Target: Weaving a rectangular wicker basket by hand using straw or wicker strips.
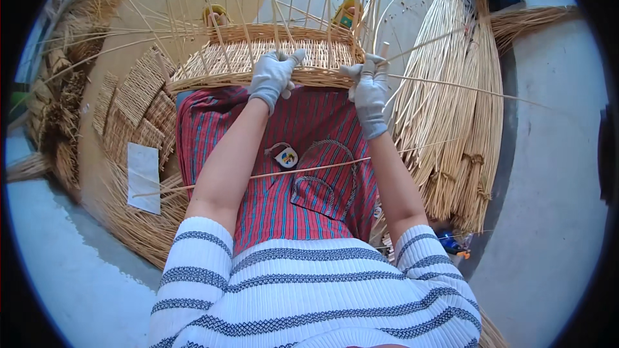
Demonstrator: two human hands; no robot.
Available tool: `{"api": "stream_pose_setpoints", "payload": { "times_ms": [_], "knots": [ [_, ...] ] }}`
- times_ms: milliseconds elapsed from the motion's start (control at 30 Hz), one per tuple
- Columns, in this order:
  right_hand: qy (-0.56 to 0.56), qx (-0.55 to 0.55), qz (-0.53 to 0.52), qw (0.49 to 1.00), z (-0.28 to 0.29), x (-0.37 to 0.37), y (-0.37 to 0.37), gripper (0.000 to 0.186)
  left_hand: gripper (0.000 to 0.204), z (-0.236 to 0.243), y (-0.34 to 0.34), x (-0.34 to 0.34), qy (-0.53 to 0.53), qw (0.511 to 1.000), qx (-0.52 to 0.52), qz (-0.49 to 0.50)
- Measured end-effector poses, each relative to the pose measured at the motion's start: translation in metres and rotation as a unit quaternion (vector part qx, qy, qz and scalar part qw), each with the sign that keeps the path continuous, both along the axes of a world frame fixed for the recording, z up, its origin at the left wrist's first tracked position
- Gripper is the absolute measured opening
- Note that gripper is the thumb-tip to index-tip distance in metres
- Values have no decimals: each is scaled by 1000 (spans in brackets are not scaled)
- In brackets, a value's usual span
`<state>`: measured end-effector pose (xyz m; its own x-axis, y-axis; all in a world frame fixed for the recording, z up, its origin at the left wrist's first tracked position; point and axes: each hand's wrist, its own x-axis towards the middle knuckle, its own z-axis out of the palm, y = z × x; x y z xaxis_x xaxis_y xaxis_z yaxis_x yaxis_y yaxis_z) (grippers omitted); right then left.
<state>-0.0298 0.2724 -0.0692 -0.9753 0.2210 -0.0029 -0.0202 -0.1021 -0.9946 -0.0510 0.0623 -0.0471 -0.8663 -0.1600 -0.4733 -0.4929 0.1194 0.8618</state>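
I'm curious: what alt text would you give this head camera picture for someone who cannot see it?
Seen from above, a person's gloved left hand and right hand grip the rim of a half-woven wicker basket resting against a striped lap cloth. Bundles of cane lie on the right, woven mats on the left.

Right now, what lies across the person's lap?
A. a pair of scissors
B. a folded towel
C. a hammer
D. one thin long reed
D: one thin reed lies across the striped apron, below both gloved hands, the left hand and right hand, at the basket.
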Motion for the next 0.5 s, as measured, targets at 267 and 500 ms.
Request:
{"api": "stream_pose_setpoints", "payload": {
  "times_ms": [267,500],
  "knots": [
    [-39,-83,-38,995,6,4,0,16,44,-2,1,-8,-39,999,-20,-31],
    [-5,-63,-86,994,20,16,-25,11,42,10,7,-7,-41,998,-46,-8]
  ]
}}
